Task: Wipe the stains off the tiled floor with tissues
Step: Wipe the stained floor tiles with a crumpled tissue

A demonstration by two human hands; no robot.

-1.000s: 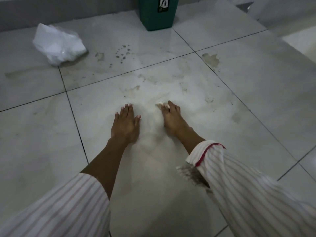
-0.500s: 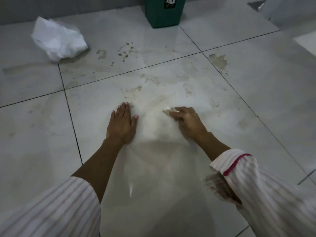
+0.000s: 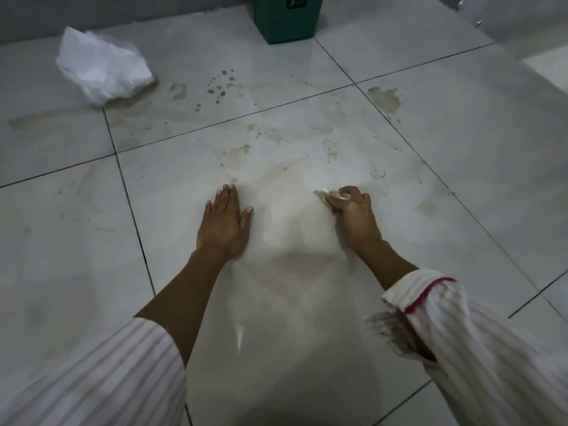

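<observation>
The left hand (image 3: 226, 224) rests flat on the tiled floor (image 3: 461, 142), fingers straight and together. At its 3 o'clock, the right hand (image 3: 353, 212) has its fingers curled round a soiled tissue (image 3: 326, 193), pressing it onto the tile. Brown stains (image 3: 384, 98) lie toward 12 o'clock.
</observation>
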